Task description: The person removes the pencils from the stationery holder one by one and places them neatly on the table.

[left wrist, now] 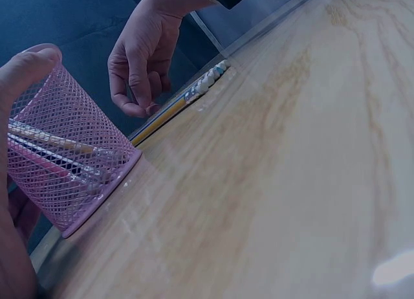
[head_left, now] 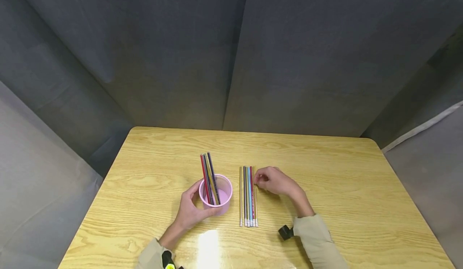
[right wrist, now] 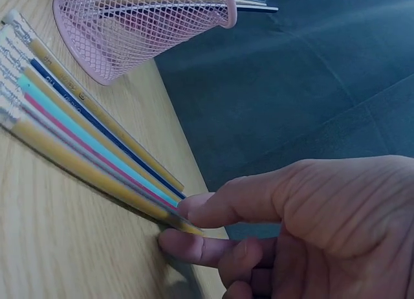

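Note:
My left hand [head_left: 192, 212] grips a pink mesh pencil cup [head_left: 226, 187], thumb near its front rim and fingers round its left side. Inside the cup lean several pencils [head_left: 204, 174], red, dark and yellow. To its right lies a row of several pencils [head_left: 248, 196], eraser ends toward me. At the far end of the row's rightmost yellow pencil [right wrist: 97, 169], my right hand [head_left: 276, 181] pinches with thumb and index finger. That pencil still lies against its neighbours. In the left wrist view the cup [left wrist: 81, 127] stands upright on the table, its bottom edge on the wood.
The wood-grain table [head_left: 343, 188] has rounded far corners. Dark grey curtains [head_left: 181, 60] hang behind it, with lighter cloth [head_left: 29, 180] at the left side. Black wrist devices [head_left: 285, 232] sit at both cuffs. Light glares off the table's near edge.

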A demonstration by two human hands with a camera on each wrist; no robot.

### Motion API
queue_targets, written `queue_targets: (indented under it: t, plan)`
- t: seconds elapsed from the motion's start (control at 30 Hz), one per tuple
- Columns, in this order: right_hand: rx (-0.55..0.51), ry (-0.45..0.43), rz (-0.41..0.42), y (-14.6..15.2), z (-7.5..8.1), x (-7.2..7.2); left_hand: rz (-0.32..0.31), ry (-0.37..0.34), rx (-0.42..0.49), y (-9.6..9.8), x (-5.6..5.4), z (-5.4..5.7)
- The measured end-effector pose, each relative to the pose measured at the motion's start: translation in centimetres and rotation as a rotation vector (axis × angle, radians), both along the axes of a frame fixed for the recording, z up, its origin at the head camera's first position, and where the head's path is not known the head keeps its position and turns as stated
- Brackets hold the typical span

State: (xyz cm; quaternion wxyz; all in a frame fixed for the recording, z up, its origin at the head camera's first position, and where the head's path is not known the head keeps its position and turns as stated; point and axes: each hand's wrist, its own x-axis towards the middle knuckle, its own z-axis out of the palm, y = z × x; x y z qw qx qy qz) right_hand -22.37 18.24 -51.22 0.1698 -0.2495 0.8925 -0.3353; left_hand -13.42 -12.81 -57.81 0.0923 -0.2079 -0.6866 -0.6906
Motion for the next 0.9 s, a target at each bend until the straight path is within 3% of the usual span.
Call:
queue_targets:
  t: [0.27,0.5,0.9]
  plan:
    - [0.003,0.026,0.000,0.0,0.7,0.2,-0.002,0.005,0.000,0.0,0.0,-0.1]
    - [-0.073,0.074,-0.003,-0.3,1.1,0.3,-0.007,0.001,0.004,0.0,0.0,0.0]
    - [-0.218,0.263,-0.048,-2.1,2.8,1.4,-0.005,-0.011,0.011,0.1,0.0,0.2]
